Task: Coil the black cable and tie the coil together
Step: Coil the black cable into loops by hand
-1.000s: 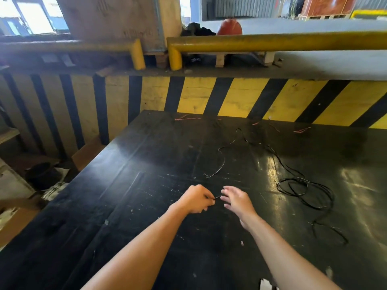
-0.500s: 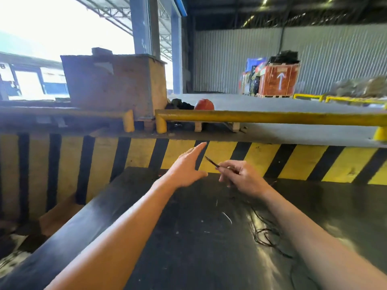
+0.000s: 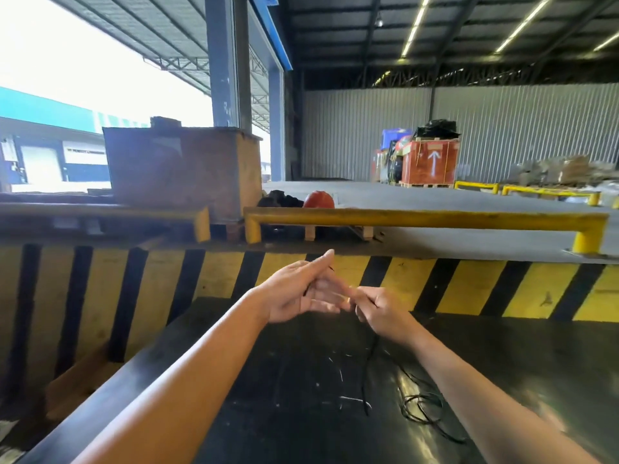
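Left hand (image 3: pixel 303 289): we find it raised above the far part of the surface, palm turned to the right, fingers stretched out flat and apart, gripping nothing. A short dark length of the cable crosses near its fingers; whether it touches the palm we cannot tell.

Right hand (image 3: pixel 378 308): we find it just right of the left one, fingertips nearly meeting the left palm, fingers curled shut and pinching the black cable.

Black cable (image 3: pixel 368 370): we trace it as a thin line dropping from the right hand to the surface, where it runs on to the near right into a loose tangle of loops lying flat. The loops are not bound together.

Surface (image 3: pixel 522 363): black, glossy, scuffed, with a few pale scratch marks near the middle.

Striped wall (image 3: pixel 475 286): yellow and black diagonal bands, standing along the far edge of the surface and down its left side.

Yellow rail (image 3: pixel 418 217): a low bar on the floor beyond the striped wall, with a second, blurred one to its left.

Brown box (image 3: pixel 181 169): large, far left, behind the rails.

Orange crate (image 3: pixel 430 162): far right against the corrugated wall, marked with a white arrow pointing up.

Red helmet (image 3: pixel 318 199): rounded, just behind the yellow rail.
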`<state>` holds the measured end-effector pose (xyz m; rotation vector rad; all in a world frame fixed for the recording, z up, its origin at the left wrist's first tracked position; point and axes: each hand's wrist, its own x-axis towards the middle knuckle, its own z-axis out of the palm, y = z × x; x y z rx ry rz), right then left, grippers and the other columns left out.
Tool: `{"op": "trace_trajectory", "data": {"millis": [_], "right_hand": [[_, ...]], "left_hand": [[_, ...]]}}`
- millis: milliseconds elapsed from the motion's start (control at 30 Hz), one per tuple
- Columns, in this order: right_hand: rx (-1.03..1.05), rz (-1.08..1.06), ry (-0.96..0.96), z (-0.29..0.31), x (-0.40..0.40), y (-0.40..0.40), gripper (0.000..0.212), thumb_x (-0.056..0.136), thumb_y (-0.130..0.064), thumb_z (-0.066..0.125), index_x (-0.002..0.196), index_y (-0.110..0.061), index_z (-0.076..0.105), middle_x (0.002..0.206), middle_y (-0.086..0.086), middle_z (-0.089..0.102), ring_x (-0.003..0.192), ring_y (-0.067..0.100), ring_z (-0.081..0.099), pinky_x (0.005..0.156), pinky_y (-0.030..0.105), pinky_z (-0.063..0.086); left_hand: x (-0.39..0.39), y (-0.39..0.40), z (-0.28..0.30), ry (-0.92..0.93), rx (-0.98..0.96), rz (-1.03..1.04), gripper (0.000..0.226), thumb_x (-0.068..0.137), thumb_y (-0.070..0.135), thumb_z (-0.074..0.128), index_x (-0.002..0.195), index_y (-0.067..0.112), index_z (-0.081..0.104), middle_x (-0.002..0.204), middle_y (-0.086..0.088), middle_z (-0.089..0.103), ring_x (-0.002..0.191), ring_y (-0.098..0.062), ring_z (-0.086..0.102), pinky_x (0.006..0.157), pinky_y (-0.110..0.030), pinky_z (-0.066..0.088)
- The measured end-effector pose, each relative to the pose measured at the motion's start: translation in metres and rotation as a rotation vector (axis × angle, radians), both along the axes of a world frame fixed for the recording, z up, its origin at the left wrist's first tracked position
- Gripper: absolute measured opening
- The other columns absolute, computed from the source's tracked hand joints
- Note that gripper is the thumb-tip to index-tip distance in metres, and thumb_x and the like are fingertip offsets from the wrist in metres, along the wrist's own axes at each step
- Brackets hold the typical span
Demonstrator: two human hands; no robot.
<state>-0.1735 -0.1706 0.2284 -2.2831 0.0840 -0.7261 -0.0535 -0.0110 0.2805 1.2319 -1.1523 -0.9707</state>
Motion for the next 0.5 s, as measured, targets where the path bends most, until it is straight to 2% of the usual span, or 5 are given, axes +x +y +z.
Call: {"op": "trace_trajectory", "data": {"millis": [133, 233, 300, 367, 500], "right_hand": [[0.034, 0.068, 0.133, -0.019, 0.011, 0.024, 0.04, 0.099, -0.042, 0.035, 0.078, -0.02, 0.061, 0.058, -0.004, 0.056, 0.051, 0.0, 0.05, 0.054, 0.014, 0.041], [-0.05, 0.081, 0.254, -0.027, 0.013, 0.028, 0.036, 0.099, -0.042, 0.037, 0.081, -0.023, 0.061, 0.059, -0.006, 0.055, 0.052, -0.002, 0.052, 0.055, 0.01, 0.041], [-0.142, 0.083, 0.325, -0.025, 0.008, 0.021, 0.032, 0.099, -0.039, 0.039, 0.081, -0.023, 0.061, 0.06, -0.008, 0.054, 0.053, -0.002, 0.052, 0.055, 0.012, 0.039], [-0.287, 0.071, 0.373, -0.015, -0.001, 0.007, 0.031, 0.098, -0.036, 0.042, 0.082, -0.022, 0.064, 0.067, -0.009, 0.058, 0.063, 0.002, 0.054, 0.061, 0.017, 0.041], [-0.376, -0.056, 0.252, 0.024, -0.015, -0.028, 0.027, 0.096, -0.035, 0.049, 0.083, -0.02, 0.068, 0.077, 0.007, 0.069, 0.07, 0.021, 0.063, 0.067, 0.04, 0.05]], "left_hand": [[0.0, -0.012, 0.013, 0.368, -0.302, 0.049, 0.043, 0.093, 0.049, 0.043, 0.123, 0.026, 0.065, 0.136, -0.005, 0.059, 0.128, -0.031, 0.051, 0.103, -0.05, 0.042], [0.006, -0.012, 0.022, 0.321, -0.413, 0.25, 0.036, 0.097, 0.048, 0.038, 0.123, 0.041, 0.061, 0.153, 0.0, 0.037, 0.142, -0.031, 0.026, 0.11, -0.058, 0.02], [0.017, -0.005, 0.025, 0.05, -0.372, 0.46, 0.032, 0.097, 0.05, 0.035, 0.119, 0.049, 0.058, 0.154, 0.008, 0.031, 0.145, -0.026, 0.019, 0.112, -0.053, 0.012], [0.033, 0.006, 0.023, -0.42, -0.188, 0.671, 0.035, 0.098, 0.05, 0.032, 0.127, 0.048, 0.052, 0.148, 0.012, 0.036, 0.143, -0.018, 0.024, 0.108, -0.033, 0.018], [0.056, 0.015, 0.004, -0.96, 0.458, 0.5, 0.045, 0.101, 0.042, 0.027, 0.138, 0.027, 0.047, 0.148, -0.005, 0.043, 0.137, -0.024, 0.037, 0.105, -0.033, 0.029]]}}
